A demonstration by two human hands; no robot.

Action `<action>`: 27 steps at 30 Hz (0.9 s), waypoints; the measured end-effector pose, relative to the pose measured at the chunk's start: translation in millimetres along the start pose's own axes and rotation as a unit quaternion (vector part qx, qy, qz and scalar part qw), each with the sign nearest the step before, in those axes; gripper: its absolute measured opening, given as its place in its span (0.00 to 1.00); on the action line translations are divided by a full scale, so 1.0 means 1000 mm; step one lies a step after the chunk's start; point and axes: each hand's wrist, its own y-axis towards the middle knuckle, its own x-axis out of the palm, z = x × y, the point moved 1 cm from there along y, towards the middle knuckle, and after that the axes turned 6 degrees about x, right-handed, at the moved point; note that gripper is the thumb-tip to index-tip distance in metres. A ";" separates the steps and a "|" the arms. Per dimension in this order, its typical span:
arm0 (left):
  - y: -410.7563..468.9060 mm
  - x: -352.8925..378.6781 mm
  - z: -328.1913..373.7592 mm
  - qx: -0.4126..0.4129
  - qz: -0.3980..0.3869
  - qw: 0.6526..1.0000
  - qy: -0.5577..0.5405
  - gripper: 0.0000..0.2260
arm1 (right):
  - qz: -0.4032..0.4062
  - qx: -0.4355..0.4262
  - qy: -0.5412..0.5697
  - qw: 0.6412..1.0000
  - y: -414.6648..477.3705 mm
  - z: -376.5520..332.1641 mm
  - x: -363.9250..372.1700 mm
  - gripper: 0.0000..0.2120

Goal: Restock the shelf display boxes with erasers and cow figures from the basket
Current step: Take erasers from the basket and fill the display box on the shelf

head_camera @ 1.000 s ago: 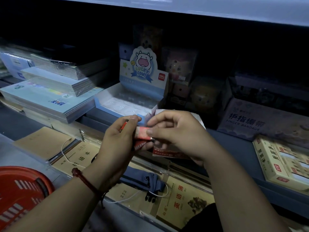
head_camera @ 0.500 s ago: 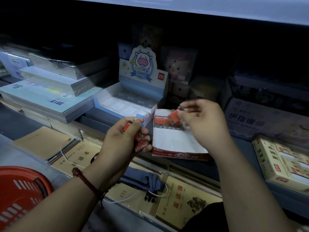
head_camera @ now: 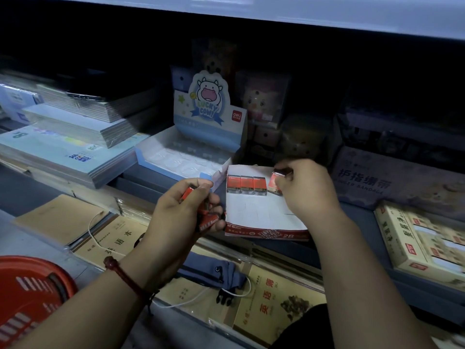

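Head view: my right fingers (head_camera: 282, 182) pinch an eraser (head_camera: 273, 184), a row of three (head_camera: 246, 185) just left; my left fingers (head_camera: 202, 183) grip spare erasers (head_camera: 208, 220).

The left grip (head_camera: 176, 222) hides all but a few edges of the red erasers (head_camera: 207, 220) it holds, so their number cannot be told, and the right grip (head_camera: 307, 190) covers part of the single eraser (head_camera: 273, 184) it pinches. The red basket (head_camera: 32, 295) is cut by the left and bottom edges, the yellow box (head_camera: 397, 238) by the right edge. The contents of the cow display box (head_camera: 141, 157) are a pale blur, and the back boxes (head_camera: 261, 102) deep in the shelf are too dim to make out
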 end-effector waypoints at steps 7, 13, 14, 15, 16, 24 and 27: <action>-0.002 0.002 0.001 -0.002 -0.001 1.000 0.006 0.06 | 0.004 -0.027 -0.040 0.999 -0.005 -0.004 0.002 0.10; -0.004 0.001 0.001 -0.006 -0.008 1.000 0.014 0.06 | -0.038 -0.034 -0.070 0.996 -0.011 -0.003 -0.003 0.08; -0.004 0.001 0.001 -0.006 -0.008 1.000 0.014 0.06 | -0.040 -0.038 -0.080 0.995 -0.012 -0.003 -0.003 0.09; -0.004 0.002 0.001 -0.007 -0.007 1.000 0.014 0.06 | -0.039 -0.042 -0.088 0.995 -0.013 -0.003 -0.002 0.09; -0.004 0.002 0.002 -0.008 -0.007 1.000 0.014 0.06 | -0.037 -0.045 -0.095 0.994 -0.013 -0.003 -0.002 0.09; -0.001 0.001 0.002 -0.004 0.002 1.000 0.015 0.06 | 0.012 -0.030 -0.136 0.990 -0.015 -0.006 0.008 0.08; -0.001 0.001 0.004 -0.006 0.011 1.000 0.004 0.08 | 0.018 -0.012 -0.134 0.991 -0.012 -0.007 0.010 0.07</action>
